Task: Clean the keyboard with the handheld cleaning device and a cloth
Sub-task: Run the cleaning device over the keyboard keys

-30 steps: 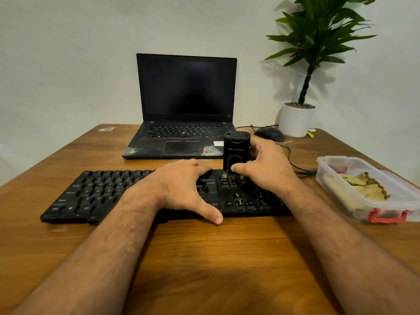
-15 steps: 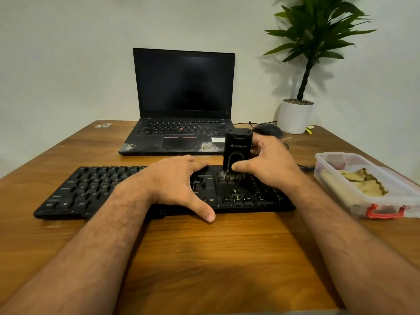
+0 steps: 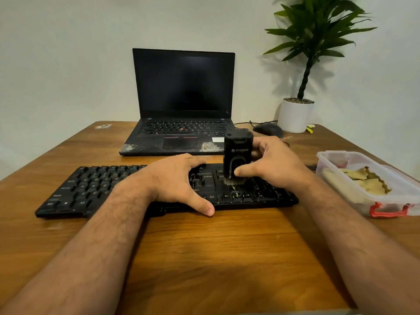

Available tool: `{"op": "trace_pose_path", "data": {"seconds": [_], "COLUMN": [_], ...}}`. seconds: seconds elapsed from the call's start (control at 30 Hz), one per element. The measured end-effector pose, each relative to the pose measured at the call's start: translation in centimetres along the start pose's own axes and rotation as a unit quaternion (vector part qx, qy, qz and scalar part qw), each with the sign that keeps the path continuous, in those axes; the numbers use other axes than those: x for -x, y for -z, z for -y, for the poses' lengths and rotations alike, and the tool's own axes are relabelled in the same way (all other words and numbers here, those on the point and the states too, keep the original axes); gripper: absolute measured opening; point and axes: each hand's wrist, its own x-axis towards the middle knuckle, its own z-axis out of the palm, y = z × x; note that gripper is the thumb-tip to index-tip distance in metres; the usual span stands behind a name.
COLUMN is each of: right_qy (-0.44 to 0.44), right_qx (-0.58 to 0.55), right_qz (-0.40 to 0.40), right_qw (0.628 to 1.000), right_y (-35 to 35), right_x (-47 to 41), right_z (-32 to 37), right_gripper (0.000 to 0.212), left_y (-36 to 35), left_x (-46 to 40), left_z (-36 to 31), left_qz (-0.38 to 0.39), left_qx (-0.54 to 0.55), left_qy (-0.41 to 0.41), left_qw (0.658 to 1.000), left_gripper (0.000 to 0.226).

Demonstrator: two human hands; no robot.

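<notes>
Two bare, hairy forearms [image 3: 109,235], no sleeves visible.

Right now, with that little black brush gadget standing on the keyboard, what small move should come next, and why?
Probably slide the black handheld cleaning device rightward: its bristles sit beside the Enter key of the black full-size keyboard, the right hand grips it, and the left hand steadies the board.

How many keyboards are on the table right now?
2: a separate black keyboard near the front under both hands, and the laptop's built-in keyboard behind it. None seems hidden.
</notes>
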Motion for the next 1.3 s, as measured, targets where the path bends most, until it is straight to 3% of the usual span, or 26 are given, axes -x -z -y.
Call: {"op": "trace_pose_path", "data": {"seconds": [0.1,0.23,0.37,0.5,0.53,0.67,0.8,1.0,1.2,1.3], "right_qy": [-0.004,-0.012,-0.023,0.008,0.017,0.029,0.043,0.023,0.072,0.052], "right_qx": [0.048,0.005,0.033,-0.067,-0.053,0.013,-0.049,-0.020,-0.054,-0.036], "right_qz": [-0.081,-0.018,-0.094,0.097,0.107,0.000,0.099,0.062,0.109,0.112], "right_qw": [0.996,1.000,0.995,0.993,0.993,0.999,0.993,0.998,0.990,0.992], "right_y": [0.0,0.5,0.7,0.8,0.5,0.5,0.4,1.6,-0.5,1.1], "right_x": [-0.5,-0.2,-0.5,0.8,0.8,0.3,1.1,0.9,1.1,1.2], "right_z": [0.0,-0.2,-0.3,0.5,0.6,0.7,0.9,0.6,1.4,1.1], "right_gripper": [0.046,0.046,0.046,0.048,0.049,0.045,0.047,0.044,0.050,0.042], "left_y": [0.0,0.0,0.1,0.1,0.1,0.1,0.2,0.1,0.1,0.1], "left_x": [-0.2,-0.2,-0.2,-0.3,-0.4,-0.5,-0.6,-0.6,-0.7,-0.7], "left_z": [0.1,0.2,0.2,0.5,0.7,0.8,0.9,0.9,0.9,1.0], "left_qz": [-0.002,0.002,-0.001,0.002,0.001,0.000,0.001,-0.003,-0.002,-0.003], "left_qx": [-0.003,0.000,0.006,0.008,0.010,0.012,0.017,0.015,0.019,0.018], "left_qy": [0.002,0.002,0.008,0.017,0.019,0.022,0.018,0.024,0.008,0.014], "left_qw": [1.000,1.000,1.000,1.000,1.000,1.000,1.000,1.000,1.000,1.000], "left_gripper": [0.130,0.130,0.132,0.141,0.141,0.142,0.140,0.144,0.132,0.137]}}
